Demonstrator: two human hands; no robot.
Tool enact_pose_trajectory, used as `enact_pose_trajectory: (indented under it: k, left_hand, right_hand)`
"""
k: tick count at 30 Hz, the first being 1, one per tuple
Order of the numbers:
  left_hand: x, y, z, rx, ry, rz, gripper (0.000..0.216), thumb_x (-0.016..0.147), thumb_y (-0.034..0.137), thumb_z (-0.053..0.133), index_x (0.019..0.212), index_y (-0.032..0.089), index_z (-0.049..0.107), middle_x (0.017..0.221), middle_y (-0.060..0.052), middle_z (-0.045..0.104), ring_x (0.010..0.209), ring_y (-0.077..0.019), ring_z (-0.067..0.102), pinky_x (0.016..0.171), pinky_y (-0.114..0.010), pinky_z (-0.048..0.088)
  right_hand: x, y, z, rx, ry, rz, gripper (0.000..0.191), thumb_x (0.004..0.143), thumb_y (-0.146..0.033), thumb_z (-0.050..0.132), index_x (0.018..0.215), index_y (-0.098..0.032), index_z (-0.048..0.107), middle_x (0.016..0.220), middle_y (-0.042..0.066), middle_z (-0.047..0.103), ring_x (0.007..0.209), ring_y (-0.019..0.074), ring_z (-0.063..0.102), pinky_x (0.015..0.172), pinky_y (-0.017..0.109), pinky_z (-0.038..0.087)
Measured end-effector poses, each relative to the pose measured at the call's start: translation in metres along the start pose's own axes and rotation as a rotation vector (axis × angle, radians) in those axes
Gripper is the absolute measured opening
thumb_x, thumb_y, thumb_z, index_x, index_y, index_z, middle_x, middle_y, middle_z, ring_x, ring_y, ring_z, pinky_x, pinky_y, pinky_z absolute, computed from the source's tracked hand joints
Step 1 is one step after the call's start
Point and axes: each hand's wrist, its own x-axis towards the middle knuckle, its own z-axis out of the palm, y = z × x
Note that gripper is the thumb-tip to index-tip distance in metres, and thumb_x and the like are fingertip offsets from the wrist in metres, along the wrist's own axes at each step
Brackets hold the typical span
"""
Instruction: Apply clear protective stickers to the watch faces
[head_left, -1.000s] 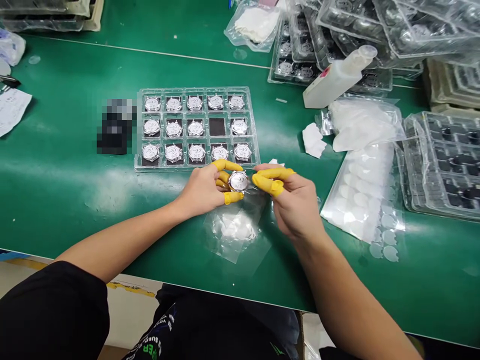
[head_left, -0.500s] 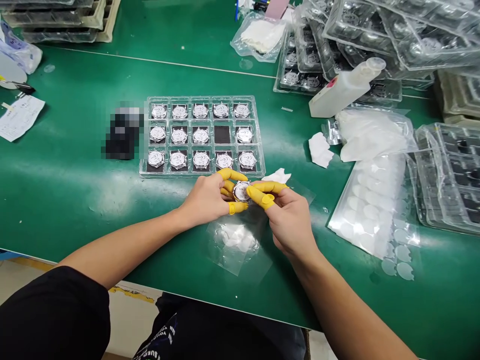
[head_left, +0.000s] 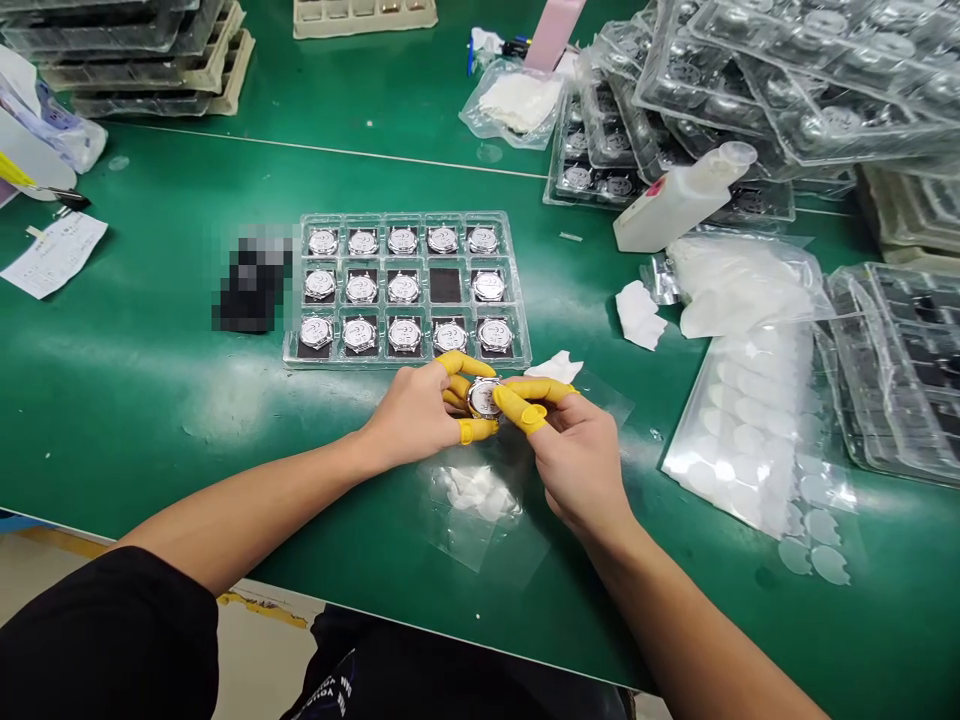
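Between my hands is a round silver watch case (head_left: 482, 398), its back facing up. My left hand (head_left: 420, 410), with yellow finger cots, grips the case by its edge from the left. From the right, my right hand (head_left: 574, 440), also in yellow cots, presses its thumb on the case back; the forefinger is at the right edge. Just beyond the hands lies a clear plastic tray (head_left: 405, 362) holding rows of similar watch cases, with one compartment in the middle row showing only its black pad (head_left: 445, 286). Below the hands, clear film and crumpled white material (head_left: 480, 492) lie on the table.
A sheet of clear round stickers (head_left: 742, 430) lies to the right, near a white plastic bottle (head_left: 679, 205) and stacked clear trays (head_left: 795, 80). More trays (head_left: 150, 60) are stacked at the back left. A paper slip (head_left: 56, 255) lies at the left.
The camera view has tilted slightly upward, so the table things sit lower in the picture. Both hands keep their hold on the watch case, almost unmoved.
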Motion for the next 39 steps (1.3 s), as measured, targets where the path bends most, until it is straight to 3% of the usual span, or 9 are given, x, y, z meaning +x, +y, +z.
enact_pose_trajectory:
  k: [18, 21, 24, 26, 28, 31, 34, 37, 39]
  left_hand:
    - [-0.001, 0.002, 0.000, 0.018, 0.011, 0.004, 0.054, 0.067, 0.018, 0.088, 0.119, 0.020, 0.070, 0.089, -0.002, 0.078, 0.079, -0.0141, 0.076, 0.076, -0.028, 0.064]
    - [0.000, 0.002, 0.001, 0.050, 0.028, -0.009, 0.054, 0.068, 0.019, 0.088, 0.119, 0.019, 0.070, 0.086, -0.002, 0.077, 0.075, -0.0136, 0.074, 0.074, -0.028, 0.064]
    - [0.000, 0.002, 0.001, 0.065, 0.029, -0.010, 0.054, 0.068, 0.019, 0.088, 0.118, 0.020, 0.070, 0.087, -0.001, 0.076, 0.075, -0.0136, 0.074, 0.074, -0.028, 0.063]
    - [0.000, 0.002, 0.001, 0.064, 0.024, 0.007, 0.055, 0.067, 0.020, 0.088, 0.119, 0.020, 0.070, 0.088, -0.001, 0.077, 0.078, -0.0136, 0.075, 0.076, -0.028, 0.063]
    - [0.001, 0.001, 0.001, 0.065, 0.024, 0.015, 0.055, 0.067, 0.019, 0.087, 0.120, 0.020, 0.070, 0.088, -0.001, 0.076, 0.078, -0.0134, 0.075, 0.076, -0.028, 0.063]
    - [0.001, 0.001, 0.001, 0.064, 0.024, 0.007, 0.054, 0.068, 0.019, 0.087, 0.119, 0.020, 0.070, 0.086, -0.001, 0.076, 0.076, -0.0131, 0.074, 0.073, -0.027, 0.063]
    - [0.000, 0.001, 0.001, 0.057, 0.032, 0.008, 0.054, 0.067, 0.020, 0.087, 0.119, 0.019, 0.070, 0.086, -0.001, 0.076, 0.076, -0.0136, 0.074, 0.072, -0.027, 0.063]
    - [-0.001, 0.000, 0.001, 0.046, 0.028, 0.017, 0.056, 0.066, 0.017, 0.085, 0.120, 0.019, 0.070, 0.087, -0.002, 0.077, 0.078, -0.0149, 0.075, 0.075, -0.028, 0.064]
    - [-0.001, 0.000, 0.001, 0.045, 0.013, 0.028, 0.056, 0.066, 0.014, 0.083, 0.121, 0.019, 0.072, 0.089, -0.002, 0.079, 0.080, -0.0158, 0.076, 0.077, -0.029, 0.065]
  right_hand:
    - [0.002, 0.001, 0.001, 0.028, 0.008, -0.065, 0.047, 0.067, -0.059, 0.093, 0.095, -0.024, 0.077, 0.107, 0.005, 0.076, 0.101, 0.0214, 0.068, 0.099, 0.044, 0.054]
    - [0.008, -0.001, -0.002, 0.117, 0.124, -0.171, 0.052, 0.075, -0.066, 0.087, 0.107, -0.027, 0.074, 0.116, 0.004, 0.073, 0.101, 0.0162, 0.067, 0.090, 0.035, 0.056]
    - [0.017, -0.004, -0.009, 0.178, 0.210, -0.270, 0.048, 0.081, -0.068, 0.083, 0.089, -0.023, 0.069, 0.096, 0.002, 0.067, 0.079, 0.0106, 0.060, 0.068, 0.026, 0.050]
    - [0.022, -0.007, -0.011, 0.211, 0.161, -0.294, 0.053, 0.083, -0.066, 0.082, 0.073, -0.020, 0.059, 0.076, -0.001, 0.056, 0.063, 0.0073, 0.049, 0.055, 0.024, 0.041]
    - [0.023, -0.011, -0.012, 0.274, 0.075, -0.256, 0.052, 0.079, -0.061, 0.088, 0.073, -0.020, 0.057, 0.072, -0.004, 0.051, 0.056, 0.0054, 0.043, 0.050, 0.022, 0.036]
    - [0.020, -0.016, -0.010, 0.338, 0.037, -0.193, 0.052, 0.067, -0.049, 0.098, 0.097, -0.025, 0.063, 0.090, -0.005, 0.059, 0.056, 0.0044, 0.048, 0.046, 0.022, 0.037]
    - [0.018, -0.017, -0.010, 0.243, -0.019, -0.082, 0.056, 0.072, -0.055, 0.092, 0.111, -0.026, 0.065, 0.094, -0.003, 0.064, 0.050, 0.0042, 0.046, 0.038, 0.022, 0.030]
    - [0.016, -0.015, -0.009, 0.073, -0.219, 0.123, 0.065, 0.059, -0.046, 0.100, 0.110, -0.020, 0.070, 0.082, -0.002, 0.066, 0.051, 0.0058, 0.049, 0.038, 0.021, 0.031]
    - [0.014, -0.013, -0.006, 0.026, -0.282, 0.180, 0.061, 0.049, -0.037, 0.103, 0.099, -0.017, 0.074, 0.073, -0.002, 0.066, 0.051, 0.0066, 0.050, 0.040, 0.021, 0.033]
